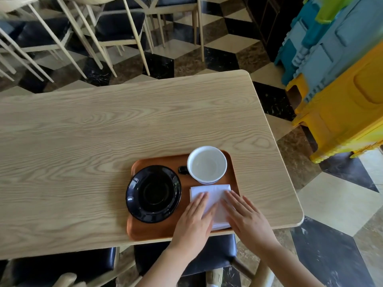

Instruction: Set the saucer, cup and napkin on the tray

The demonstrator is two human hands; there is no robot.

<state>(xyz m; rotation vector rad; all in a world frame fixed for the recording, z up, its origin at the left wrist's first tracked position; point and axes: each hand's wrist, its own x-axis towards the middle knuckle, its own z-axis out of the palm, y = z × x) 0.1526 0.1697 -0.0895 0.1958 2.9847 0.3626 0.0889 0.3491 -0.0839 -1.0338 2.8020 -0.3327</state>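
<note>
Napkin (211,201) flat at tray's (163,233) near right corner, below cup (207,164); saucer (153,193) at left edge. Left hand (194,220), right hand (246,218) both open, palms pressing napkin, nothing grasped. Best smoothed outward lightly, edges squared to rim, clear of cup.

A café or restaurant dining room; a pale wood table (124,125) stands on a floor (217,50) of black, cream and brown cube-pattern tiles; beyond it crowd many matching chairs (116,27) with light frames and dark seats; stacked blue and yellow plastic crates (342,90) stand at the right.
</note>
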